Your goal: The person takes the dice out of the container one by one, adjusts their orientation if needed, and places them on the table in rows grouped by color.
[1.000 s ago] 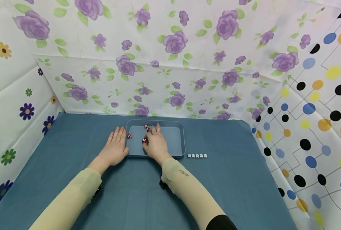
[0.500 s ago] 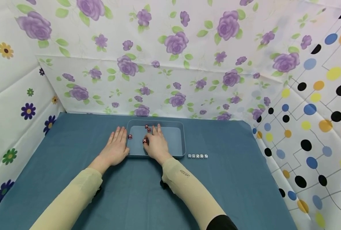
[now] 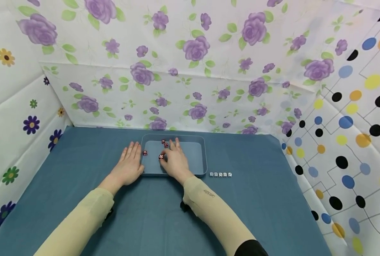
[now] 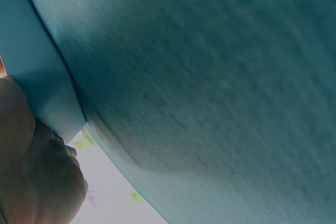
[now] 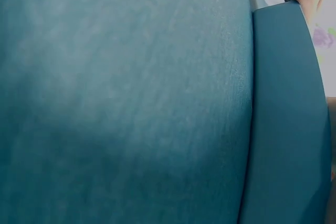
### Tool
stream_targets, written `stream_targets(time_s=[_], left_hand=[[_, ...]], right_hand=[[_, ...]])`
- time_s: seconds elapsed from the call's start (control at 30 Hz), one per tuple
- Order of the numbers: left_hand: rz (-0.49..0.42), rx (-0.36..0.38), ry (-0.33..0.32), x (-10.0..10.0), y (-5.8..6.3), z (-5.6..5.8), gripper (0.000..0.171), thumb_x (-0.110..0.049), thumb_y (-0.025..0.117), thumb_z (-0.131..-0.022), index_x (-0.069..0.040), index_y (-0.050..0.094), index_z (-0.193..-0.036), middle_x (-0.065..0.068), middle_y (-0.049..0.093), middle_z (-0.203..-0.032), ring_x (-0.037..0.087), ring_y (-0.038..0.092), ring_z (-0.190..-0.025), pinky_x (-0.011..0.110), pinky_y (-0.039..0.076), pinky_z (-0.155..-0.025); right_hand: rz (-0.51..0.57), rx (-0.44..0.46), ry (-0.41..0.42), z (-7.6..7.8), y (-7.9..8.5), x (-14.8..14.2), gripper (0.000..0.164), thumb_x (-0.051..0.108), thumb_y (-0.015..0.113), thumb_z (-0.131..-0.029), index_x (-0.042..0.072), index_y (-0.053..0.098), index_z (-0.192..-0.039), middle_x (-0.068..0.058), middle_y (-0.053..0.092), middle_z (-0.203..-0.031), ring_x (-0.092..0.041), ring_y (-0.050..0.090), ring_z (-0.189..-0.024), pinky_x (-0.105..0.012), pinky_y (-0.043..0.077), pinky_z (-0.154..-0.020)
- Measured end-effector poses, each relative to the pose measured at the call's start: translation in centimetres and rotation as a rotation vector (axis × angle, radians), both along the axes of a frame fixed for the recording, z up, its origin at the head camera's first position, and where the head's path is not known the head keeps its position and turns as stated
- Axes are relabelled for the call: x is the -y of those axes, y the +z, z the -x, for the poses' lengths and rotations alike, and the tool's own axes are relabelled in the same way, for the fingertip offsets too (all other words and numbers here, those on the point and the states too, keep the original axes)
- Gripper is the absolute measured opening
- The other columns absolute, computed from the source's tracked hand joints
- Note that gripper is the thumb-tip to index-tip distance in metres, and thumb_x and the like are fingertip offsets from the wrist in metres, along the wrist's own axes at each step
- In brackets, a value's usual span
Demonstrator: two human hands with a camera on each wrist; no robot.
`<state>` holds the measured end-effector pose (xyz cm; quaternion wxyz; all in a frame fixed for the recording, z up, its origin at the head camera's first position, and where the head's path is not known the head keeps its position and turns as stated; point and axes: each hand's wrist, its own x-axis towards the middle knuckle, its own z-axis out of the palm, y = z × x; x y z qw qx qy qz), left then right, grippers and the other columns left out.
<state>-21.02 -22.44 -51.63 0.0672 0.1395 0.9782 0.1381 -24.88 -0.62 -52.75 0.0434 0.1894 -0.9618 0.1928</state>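
In the head view, a shallow blue-grey tray [image 3: 194, 156] lies on the cloth. My right hand [image 3: 177, 161] reaches over its near edge and pinches a red die [image 3: 161, 156] between thumb and index finger, the other fingers stretched forward. Inside the tray, one red die [image 3: 145, 153] is near the left wall; two more, a rear die [image 3: 163, 141] and a nearer die [image 3: 165, 145], sit close together by the far wall. Against the tray's left side rests my left hand [image 3: 128, 165], fingers straight. Both wrist views show mostly cloth and the tray's outer wall [image 5: 286, 114].
Right of the tray, several white dice [image 3: 220, 175] form a neat row on the blue cloth [image 3: 251, 199]. A floral sheet [image 3: 177, 99] hangs behind the table, with patterned sheets at both sides.
My right forearm has shifted slightly to the right, while its fingers keep their pinch on the red die. The left hand stays put against the tray.
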Motion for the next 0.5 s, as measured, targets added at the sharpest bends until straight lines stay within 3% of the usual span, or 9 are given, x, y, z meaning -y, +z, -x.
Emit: stream_targets(time_s=[0.2, 0.37, 0.5], left_hand=[[0.001, -0.008, -0.011, 0.0, -0.1, 0.1, 0.078, -0.024, 0.047, -0.111, 0.013, 0.005, -0.166, 0.031, -0.002, -0.175, 0.046, -0.009, -0.162, 0.059, -0.004, -0.130], [0.010, 0.004, -0.009, 0.2, -0.1, 0.0, 0.077, -0.023, 0.046, -0.112, 0.013, 0.004, -0.166, 0.030, -0.003, -0.175, 0.046, -0.009, -0.162, 0.059, -0.004, -0.130], [-0.003, 0.008, -0.010, 0.2, 0.0, -0.1, 0.077, -0.022, 0.045, -0.112, 0.013, 0.005, -0.166, 0.031, -0.003, -0.175, 0.046, -0.010, -0.162, 0.059, -0.005, -0.129]], right_hand=[[0.053, -0.013, 0.011, 0.1, 0.0, -0.8, 0.012, 0.033, 0.077, -0.101, 0.022, 0.079, -0.106, -0.019, 0.042, -0.167, -0.037, 0.018, -0.163, -0.049, 0.045, -0.118], [0.084, 0.030, 0.012, -0.1, 0.4, -1.6, 0.012, 0.034, 0.075, -0.101, 0.022, 0.077, -0.104, -0.016, 0.039, -0.169, -0.034, 0.014, -0.164, -0.049, 0.050, -0.113], [0.114, 0.048, 0.008, -0.5, 0.8, -2.6, 0.013, 0.035, 0.075, -0.101, 0.022, 0.076, -0.105, -0.014, 0.037, -0.171, -0.031, 0.012, -0.164, -0.043, 0.059, -0.097]])
